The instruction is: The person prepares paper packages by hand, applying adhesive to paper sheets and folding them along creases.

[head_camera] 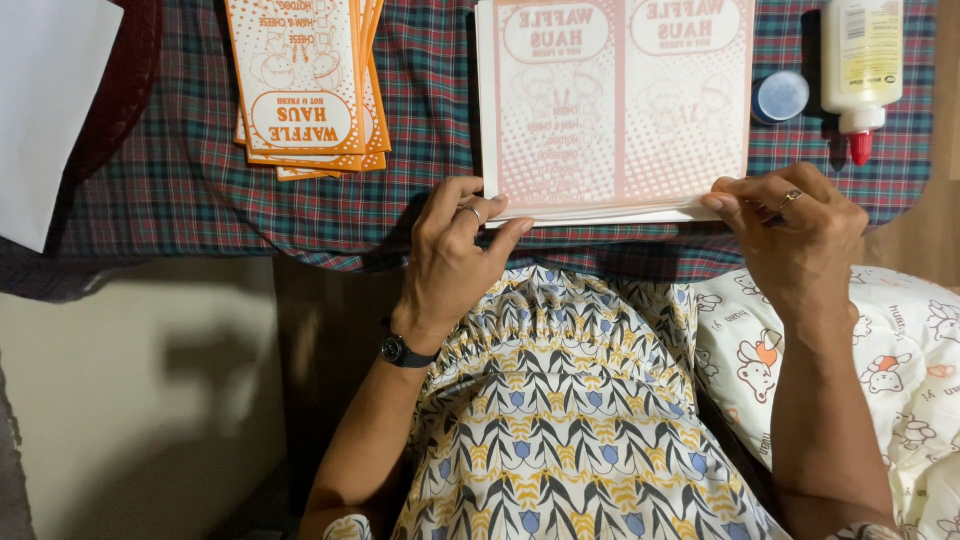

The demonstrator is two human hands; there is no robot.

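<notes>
Patterned dress point(560, 420) nearest; left hand point(450, 250) and right hand point(800, 235) each grip one paper stack point(615, 110).

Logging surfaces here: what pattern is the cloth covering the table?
The cloth is plaid, in dark red, green and blue; the head view shows it.

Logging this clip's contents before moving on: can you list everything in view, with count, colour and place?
printed sheet: one, pale pink and white, centre of the table, near edge under both hands
folded orange packets: a small stack, orange and white, upper left
glue bottle: one, white with red tip, upper right
round cap: one, blue, left of the bottle
plaid cloth: one, red and green, covering the table
white paper: one, far left
patterned cushion: one, cream, right
wristwatch: one, black, left wrist
left hand: sheet's left corner
right hand: pinching sheet's right corner
</notes>
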